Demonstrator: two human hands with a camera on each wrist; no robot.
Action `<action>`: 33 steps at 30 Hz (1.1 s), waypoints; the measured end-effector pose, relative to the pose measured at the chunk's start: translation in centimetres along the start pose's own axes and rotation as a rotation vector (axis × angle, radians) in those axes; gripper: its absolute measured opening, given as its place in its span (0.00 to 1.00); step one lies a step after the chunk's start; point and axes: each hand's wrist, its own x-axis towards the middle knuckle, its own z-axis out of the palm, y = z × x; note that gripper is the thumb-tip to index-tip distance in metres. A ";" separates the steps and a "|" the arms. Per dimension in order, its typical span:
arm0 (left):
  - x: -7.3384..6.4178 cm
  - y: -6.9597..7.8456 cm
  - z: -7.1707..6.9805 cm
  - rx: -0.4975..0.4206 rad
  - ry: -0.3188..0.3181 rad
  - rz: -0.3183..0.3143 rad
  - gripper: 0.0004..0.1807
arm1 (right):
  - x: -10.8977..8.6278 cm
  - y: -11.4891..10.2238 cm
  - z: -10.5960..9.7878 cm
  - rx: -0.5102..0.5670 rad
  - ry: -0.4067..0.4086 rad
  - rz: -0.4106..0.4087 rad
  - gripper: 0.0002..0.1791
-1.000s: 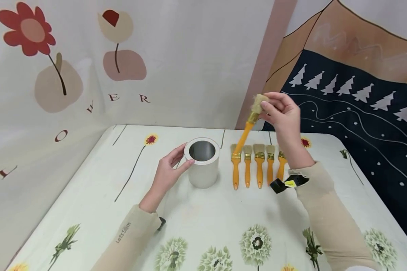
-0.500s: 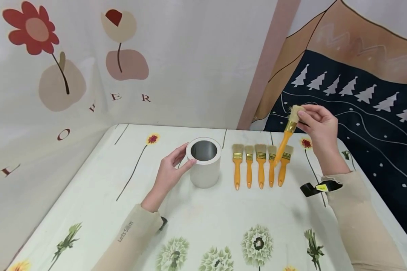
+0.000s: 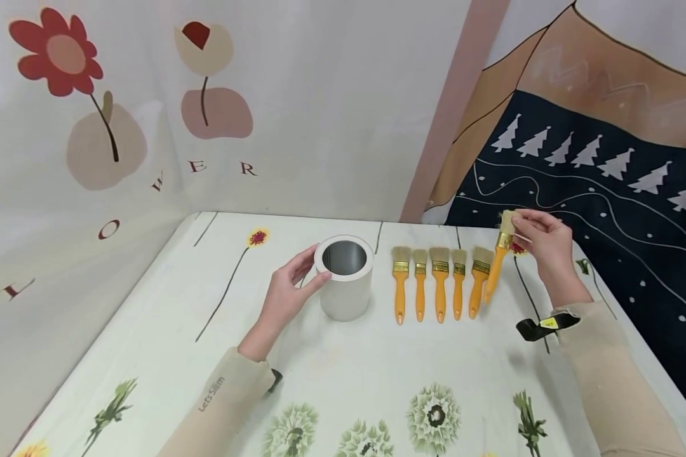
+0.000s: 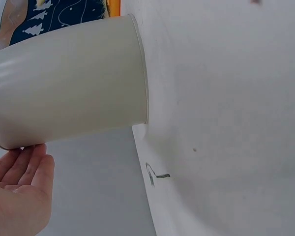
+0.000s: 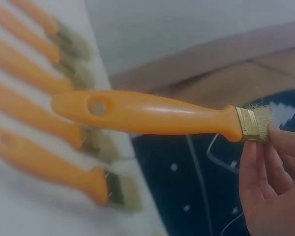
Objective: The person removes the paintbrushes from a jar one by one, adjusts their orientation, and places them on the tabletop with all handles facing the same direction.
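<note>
My left hand (image 3: 286, 289) holds the upper left side of a white cylindrical container (image 3: 345, 298), thumb at the near rim and fingers behind. The container stands upright on the table, its dark round opening facing up. In the right hand (image 3: 549, 251) a paintbrush (image 3: 496, 263) is pinched by its bristles, the orange handle pointing down. The right wrist view shows that handle (image 5: 157, 113) with a hole near its end. Just left of it lies a row of several orange-handled paintbrushes (image 3: 440, 285), bristles toward the far side. The held handle's tip is beside the rightmost paintbrush (image 3: 477, 292).
A white flower-printed cloth (image 3: 343, 374) covers the table. Behind it hangs a pale printed curtain (image 3: 331, 127), with a dark tree-patterned one (image 3: 594, 184) at the right.
The right hand has carried the paintbrush rightward past the row, then lowered it beside the rightmost paintbrush. My left hand stays on the container.
</note>
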 end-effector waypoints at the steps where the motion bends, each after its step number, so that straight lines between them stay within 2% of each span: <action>1: 0.0 0.0 0.0 0.001 0.001 -0.003 0.33 | 0.2 0.3 -0.2 0.002 -0.002 0.008 0.08; 5: -0.1 0.0 -0.1 0.004 0.001 -0.010 0.33 | 1.1 1.8 -0.9 -0.023 0.008 0.043 0.07; 13: -0.4 0.0 -0.1 -0.011 0.003 -0.023 0.33 | 3.7 6.0 -3.3 -0.245 0.079 0.133 0.10; 15: -0.4 0.0 -0.1 -0.007 0.000 -0.023 0.33 | 3.7 6.4 -3.6 -0.295 0.077 0.150 0.06; 17: -0.4 -0.1 -0.1 -0.005 -0.001 -0.024 0.33 | 3.6 6.6 -3.5 -0.289 0.094 0.172 0.03; 23: -0.5 0.0 -0.2 -0.002 0.002 -0.029 0.33 | 3.0 6.7 -3.2 -0.250 0.118 0.265 0.05; 29: -0.4 -0.1 -0.2 -0.004 0.001 -0.024 0.34 | 3.3 7.6 -3.6 -0.398 0.122 0.325 0.04; 31: -0.4 -0.1 -0.1 -0.007 0.000 -0.025 0.34 | 3.4 8.0 -3.7 -0.469 0.109 0.312 0.03; 33: -0.4 0.0 -0.1 -0.009 -0.003 -0.031 0.34 | 3.5 8.5 -3.7 -0.553 0.092 0.278 0.10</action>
